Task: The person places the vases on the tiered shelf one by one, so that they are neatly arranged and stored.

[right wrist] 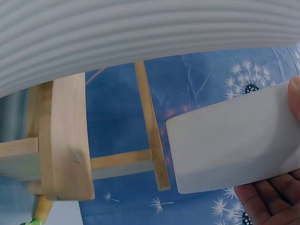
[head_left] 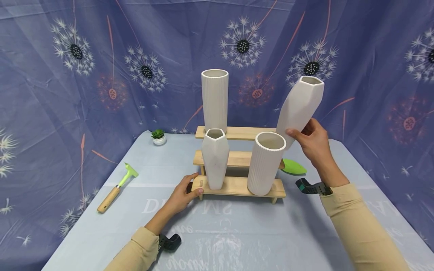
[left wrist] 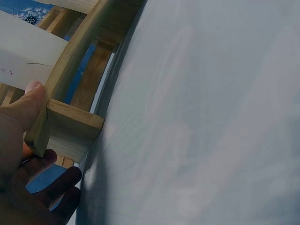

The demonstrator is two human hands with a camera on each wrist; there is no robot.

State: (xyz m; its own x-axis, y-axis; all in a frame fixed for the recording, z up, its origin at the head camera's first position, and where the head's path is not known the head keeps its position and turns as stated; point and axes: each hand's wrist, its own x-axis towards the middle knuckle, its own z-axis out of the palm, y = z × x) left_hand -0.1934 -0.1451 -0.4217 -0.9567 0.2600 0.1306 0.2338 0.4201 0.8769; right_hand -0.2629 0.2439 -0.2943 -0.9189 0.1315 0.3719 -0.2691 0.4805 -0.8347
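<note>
My right hand [head_left: 315, 143] grips a white faceted vase [head_left: 300, 103], tilted with its mouth leaning right, at the right end of the stand's top step. In the right wrist view the vase's smooth base end [right wrist: 225, 140] is apart from the wood. My left hand [head_left: 181, 194] pinches the left end of the lowest step of a wooden three-step stand [head_left: 237, 184], thumb above and fingers beneath. On that step stand another faceted vase [head_left: 216, 160] at left and a ribbed vase [head_left: 266, 165] at right, leaning slightly. A tall ribbed vase [head_left: 215, 99] stands on the top step.
A small potted succulent [head_left: 158, 137] sits at the back left of the table [head_left: 254, 233]. Nearer on the left lies a green-headed hand tool [head_left: 116, 188] with a wooden handle. Something flat and green [head_left: 293, 166] lies behind the stand's right side. A dandelion-print cloth [head_left: 183, 41] hangs behind.
</note>
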